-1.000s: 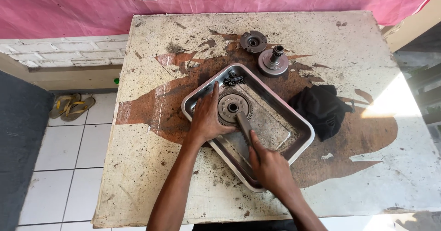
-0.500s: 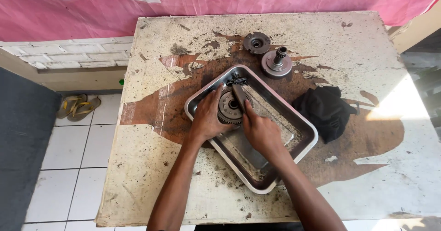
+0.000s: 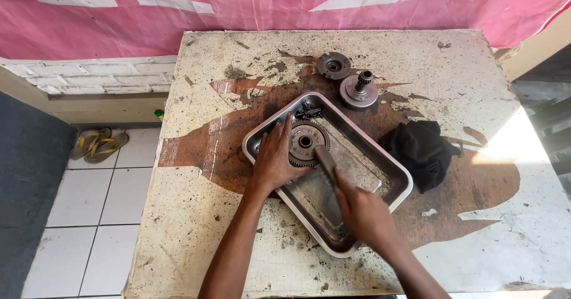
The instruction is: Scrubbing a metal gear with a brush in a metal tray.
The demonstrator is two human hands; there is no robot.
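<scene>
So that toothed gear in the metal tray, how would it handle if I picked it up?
The gear looks like solid metal, so probably stiff and heavy for its size. It lies flat in the tray, so unlikely to roll. The grimy tray suggests it may be slippery.

Two hands were at work: the left hand (image 3: 275, 159) and the right hand (image 3: 363, 213). One metal tray (image 3: 392, 171) lay under both hands on one bench (image 3: 196, 216). One toothed gear (image 3: 306, 143) sat in the tray beside the left hand, and one brush (image 3: 326, 159) ran from the right hand to it. Beyond the hands stood two more round metal parts, a flat disc (image 3: 333, 65) and a hub (image 3: 359, 89). One black cloth (image 3: 423, 151) lay to the right of the right hand. One pair of sandals (image 3: 98, 144) lay on the floor, far left of the left hand.
</scene>
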